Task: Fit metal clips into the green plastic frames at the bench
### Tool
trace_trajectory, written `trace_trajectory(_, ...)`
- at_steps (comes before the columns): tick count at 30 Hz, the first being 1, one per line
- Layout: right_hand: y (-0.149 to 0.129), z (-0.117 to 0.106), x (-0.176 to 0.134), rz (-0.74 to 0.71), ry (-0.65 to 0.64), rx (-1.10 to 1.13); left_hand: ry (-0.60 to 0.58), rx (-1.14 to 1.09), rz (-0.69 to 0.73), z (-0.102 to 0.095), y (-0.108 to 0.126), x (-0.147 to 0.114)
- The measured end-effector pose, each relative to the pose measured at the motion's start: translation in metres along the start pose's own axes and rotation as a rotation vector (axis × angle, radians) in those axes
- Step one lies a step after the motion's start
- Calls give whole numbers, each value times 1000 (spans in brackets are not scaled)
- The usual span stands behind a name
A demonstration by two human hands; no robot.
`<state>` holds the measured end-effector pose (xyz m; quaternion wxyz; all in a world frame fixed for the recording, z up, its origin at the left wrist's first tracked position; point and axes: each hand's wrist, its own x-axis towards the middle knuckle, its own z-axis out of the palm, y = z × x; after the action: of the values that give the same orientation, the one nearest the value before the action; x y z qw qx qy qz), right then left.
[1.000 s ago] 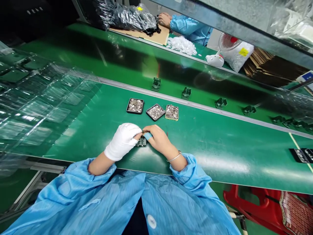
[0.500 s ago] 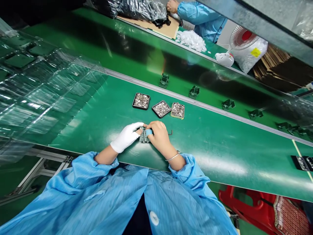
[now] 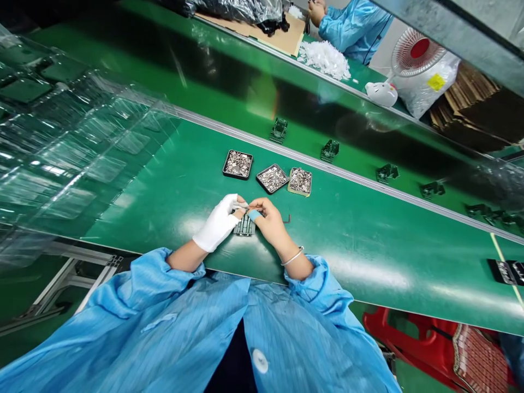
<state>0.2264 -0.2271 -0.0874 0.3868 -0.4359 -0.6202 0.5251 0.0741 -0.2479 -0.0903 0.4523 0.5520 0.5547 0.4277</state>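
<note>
A small green circuit board (image 3: 244,227) with pale strips lies on the green bench in front of me. My left hand (image 3: 219,222), in a white glove with bare fingertips, is closed on its left and far edge. My right hand (image 3: 270,222), with blue wrapping on the thumb, pinches at the board's far right corner. Whatever sits between those right fingertips is too small to make out. Just right of that hand lies an L-shaped hex key (image 3: 289,219). Beyond the hands stand a left tray (image 3: 225,170), a middle tray (image 3: 268,190) and a right tray (image 3: 301,192) of small metal parts.
Several board assemblies (image 3: 279,130) sit on the green strip past the metal rail (image 3: 303,155). Clear plastic trays (image 3: 82,136) are stacked at left. Across the way are a co-worker's blue sleeve (image 3: 347,30), white pieces (image 3: 325,59) and a fan (image 3: 415,52). A red chair (image 3: 380,322) stands at lower right.
My right hand has shifted off the middle of the board toward its right corner, uncovering more of it. The left fingers have moved to the far edge. The co-worker's hands have moved right.
</note>
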Motion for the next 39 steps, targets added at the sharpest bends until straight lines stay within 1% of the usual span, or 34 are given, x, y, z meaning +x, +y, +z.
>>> trace_trajectory(3, 3, 2, 4, 11, -14, 20, 44, 160, 52, 2, 3, 0)
trace_trajectory(6, 4, 0, 6, 29, -30, 41, 56, 322, 109, -2, 9, -1)
trace_trajectory(7, 3, -2, 5, 43, -23, 62, 69, 320, 122, -5, 10, -1)
trace_trajectory(9, 1, -10, 1, 46, 2, 81, 141, 230, 124, -14, 8, 0)
trace_trajectory(10, 0, -15, -2, 18, 3, 61, 189, 178, 111, -20, 6, 0)
trace_trajectory(11, -3, -20, -6, -34, -22, 14, 235, 141, 93, -26, 4, 0)
trace_trajectory(12, -6, -24, -10, -103, -78, -60, 266, 129, 74, -33, 2, -1)
trace_trajectory(13, -9, -27, -14, -177, -151, -150, 272, 148, 58, -38, 1, -2)
trace_trajectory(15, -14, -27, -21, -278, -274, -336, 213, 263, 52, -45, 1, -9)
trace_trajectory(16, -15, -24, -23, -285, -287, -404, 165, 335, 69, -46, 2, -14)
trace_trajectory(17, -15, -19, -24, -264, -254, -438, 111, 411, 94, -44, 3, -20)
trace_trajectory(18, -14, -14, -24, -217, -186, -434, 58, 476, 130, -40, 3, -27)
trace_trajectory(20, -10, -3, -22, -98, -28, -318, 2, 578, 216, -30, 2, -39)
trace_trajectory(21, -7, 2, -21, -39, 12, -233, -2, 618, 258, -25, -1, -43)
trace_trajectory(22, -4, 6, -21, 1, 14, -152, 3, 648, 271, -22, -3, -44)
trace_trajectory(24, 1, 7, -21, 19, 6, -56, 28, 669, 260, -21, -5, -38)
trace_trajectory(26, 2, 3, -25, -25, 44, -57, 65, 658, 208, -33, -2, -16)
trace_trajectory(28, -1, -4, -30, -76, 95, -111, 108, 653, 146, -54, 6, 22)
trace_trajectory(30, -6, -9, -34, -105, 86, -177, 147, 693, 93, -80, 17, 73)
trace_trajectory(32, -11, -10, -37, -135, 22, -256, 216, 864, 47, -103, 26, 128)
trace_trajectory(34, -14, -8, -39, -173, -57, -347, 260, 925, -12, -121, 31, 181)
trace_trajectory(36, -13, -5, -40, -191, -118, -433, 292, 965, -84, -131, 32, 224)
trace_trajectory(39, -10, -2, -41, -174, -159, -519, 317, 996, -171, -134, 29, 269)
